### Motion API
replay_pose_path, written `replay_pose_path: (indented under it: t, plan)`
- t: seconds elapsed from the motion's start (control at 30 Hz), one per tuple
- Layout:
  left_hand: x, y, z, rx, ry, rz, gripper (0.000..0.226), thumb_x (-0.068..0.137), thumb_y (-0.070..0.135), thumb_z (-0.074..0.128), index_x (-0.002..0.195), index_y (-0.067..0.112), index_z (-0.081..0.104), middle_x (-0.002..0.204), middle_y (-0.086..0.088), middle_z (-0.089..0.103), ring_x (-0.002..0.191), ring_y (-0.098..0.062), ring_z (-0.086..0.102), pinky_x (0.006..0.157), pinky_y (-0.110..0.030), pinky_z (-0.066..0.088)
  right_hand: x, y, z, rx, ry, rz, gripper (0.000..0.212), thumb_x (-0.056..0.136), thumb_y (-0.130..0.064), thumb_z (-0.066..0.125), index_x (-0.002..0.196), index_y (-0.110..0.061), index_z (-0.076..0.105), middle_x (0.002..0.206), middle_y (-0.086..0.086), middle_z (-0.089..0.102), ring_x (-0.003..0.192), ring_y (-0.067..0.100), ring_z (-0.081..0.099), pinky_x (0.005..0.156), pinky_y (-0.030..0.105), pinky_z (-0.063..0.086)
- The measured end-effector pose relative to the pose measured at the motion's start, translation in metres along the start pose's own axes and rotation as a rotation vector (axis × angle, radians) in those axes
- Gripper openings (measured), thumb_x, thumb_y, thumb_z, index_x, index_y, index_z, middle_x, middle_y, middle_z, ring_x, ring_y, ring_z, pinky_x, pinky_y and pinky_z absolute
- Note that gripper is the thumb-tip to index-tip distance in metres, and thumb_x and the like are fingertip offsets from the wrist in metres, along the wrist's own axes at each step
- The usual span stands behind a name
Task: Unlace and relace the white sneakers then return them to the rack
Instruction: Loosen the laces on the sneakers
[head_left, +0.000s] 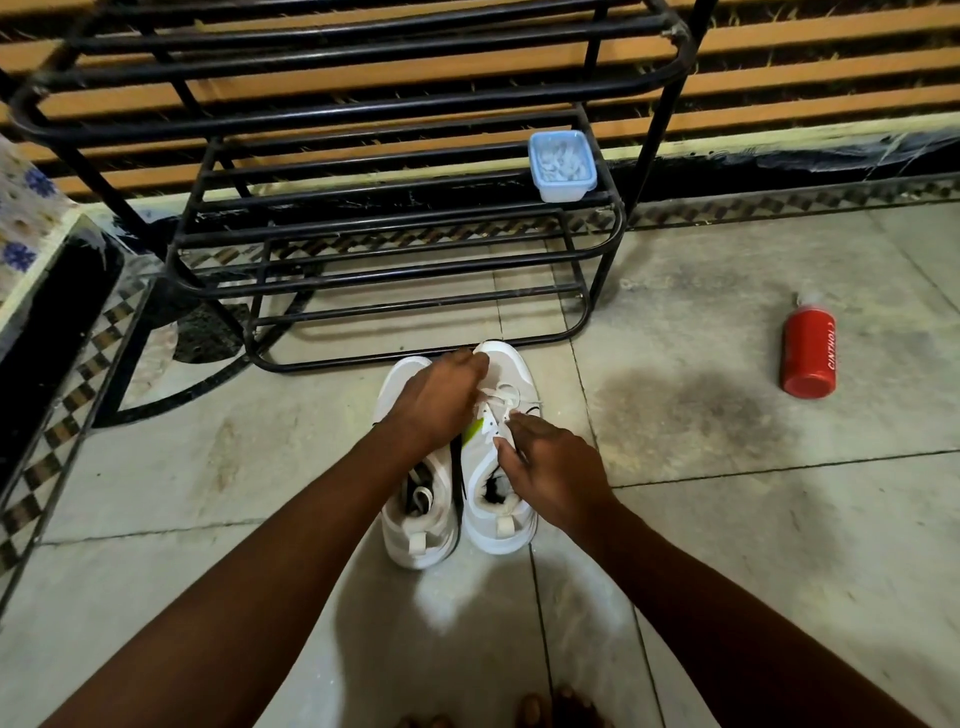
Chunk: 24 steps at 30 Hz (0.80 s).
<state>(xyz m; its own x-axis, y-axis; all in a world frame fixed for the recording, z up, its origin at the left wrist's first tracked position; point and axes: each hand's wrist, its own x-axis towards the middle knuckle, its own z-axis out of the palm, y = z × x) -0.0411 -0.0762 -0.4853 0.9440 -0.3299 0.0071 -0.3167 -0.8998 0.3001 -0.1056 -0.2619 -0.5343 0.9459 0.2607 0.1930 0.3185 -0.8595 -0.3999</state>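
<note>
Tiled floor (701, 291); both hands (fingers curled) on sneaker lace (501, 396).

A single wide-angle view sits at the person's head and looks forward and steeply down at the tiled floor (727, 545). Both forearms reach in from the bottom edge to the pair of sneakers (457, 467) near the middle, close below the camera. The black rack (363, 218) fills the upper part, farther off, its bars bowed by the lens. Toes show at the bottom edge.
</note>
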Motion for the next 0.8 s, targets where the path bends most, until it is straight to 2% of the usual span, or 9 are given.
replay_pose_path:
  t: [0.07,0.17,0.3,0.4,0.5,0.57,0.67,0.73,0.8]
  plan:
    - [0.001,0.002,-0.003,0.193,-0.098,0.039,0.021,0.092,0.008,0.061,0.113,0.008,0.065,0.117,-0.013,0.062,0.114,-0.034,0.059,0.078,-0.042,0.052,-0.001,0.000,-0.001,0.018,-0.005,0.012,0.043,0.098,-0.049,0.046,0.117,-0.020,0.072,0.124,-0.006,0.070,0.105,0.018,0.069,0.074,0.030,0.055]
    - [0.004,0.003,-0.009,0.253,-0.133,0.061,0.014,0.088,0.009,0.066,0.101,0.010,0.072,0.108,-0.009,0.061,0.112,-0.029,0.058,0.071,-0.036,0.045,-0.001,-0.001,-0.002,0.025,-0.026,0.030,0.042,0.099,-0.049,0.046,0.121,-0.022,0.070,0.128,-0.008,0.068,0.110,0.015,0.067,0.078,0.028,0.053]
    - [0.004,0.012,-0.015,0.380,-0.073,0.078,0.024,0.085,0.004,0.068,0.109,0.006,0.069,0.115,-0.013,0.058,0.111,-0.034,0.056,0.076,-0.042,0.048,-0.001,-0.001,-0.004,0.042,-0.063,0.026,0.050,0.099,-0.053,0.038,0.128,-0.024,0.067,0.134,-0.009,0.065,0.116,0.013,0.064,0.083,0.028,0.052]
    - [0.000,0.014,-0.022,0.268,0.075,-0.027,0.021,0.093,-0.001,0.057,0.113,-0.001,0.063,0.119,-0.020,0.054,0.106,-0.039,0.053,0.078,-0.048,0.048,-0.001,0.003,-0.006,0.063,-0.045,0.021,0.043,0.100,-0.047,0.047,0.126,-0.021,0.068,0.132,-0.007,0.067,0.113,0.015,0.066,0.082,0.028,0.053]
    - [-0.005,0.007,-0.034,0.214,0.307,-0.115,0.019,0.091,-0.006,0.054,0.109,0.000,0.060,0.112,-0.018,0.052,0.098,-0.032,0.051,0.068,-0.042,0.047,-0.001,0.005,-0.007,0.065,-0.043,-0.001,0.043,0.099,-0.047,0.048,0.124,-0.020,0.070,0.130,-0.006,0.068,0.110,0.017,0.068,0.081,0.029,0.054]
    - [-0.008,0.000,-0.040,0.111,0.456,-0.156,0.025,0.085,-0.012,0.052,0.104,0.002,0.061,0.106,-0.014,0.051,0.094,-0.026,0.048,0.062,-0.040,0.043,-0.002,0.004,-0.006,0.083,-0.058,-0.006,0.048,0.099,-0.049,0.042,0.125,-0.020,0.069,0.131,-0.004,0.068,0.112,0.018,0.067,0.084,0.031,0.055]
    - [-0.011,-0.003,-0.043,0.036,0.653,-0.151,0.039,0.071,-0.021,0.052,0.098,0.002,0.065,0.097,-0.013,0.055,0.090,-0.030,0.051,0.064,-0.044,0.045,-0.002,0.005,-0.005,0.114,-0.057,0.005,0.050,0.098,-0.050,0.039,0.126,-0.019,0.068,0.131,-0.004,0.067,0.114,0.018,0.067,0.086,0.033,0.056]
    - [-0.012,0.001,-0.040,-0.031,0.730,-0.161,0.035,0.072,-0.019,0.050,0.095,0.003,0.064,0.095,-0.011,0.055,0.089,-0.027,0.052,0.067,-0.040,0.042,-0.002,0.005,-0.004,0.117,-0.058,0.004,0.049,0.098,-0.049,0.041,0.126,-0.019,0.068,0.132,-0.004,0.067,0.114,0.018,0.067,0.087,0.033,0.056]
    - [-0.011,0.008,-0.037,-0.198,0.728,-0.146,0.027,0.082,-0.017,0.047,0.091,0.004,0.061,0.093,-0.008,0.055,0.089,-0.023,0.052,0.070,-0.037,0.042,-0.001,0.004,-0.004,0.114,-0.063,0.008,0.049,0.098,-0.050,0.041,0.125,-0.020,0.069,0.131,-0.004,0.067,0.114,0.018,0.067,0.086,0.033,0.057]
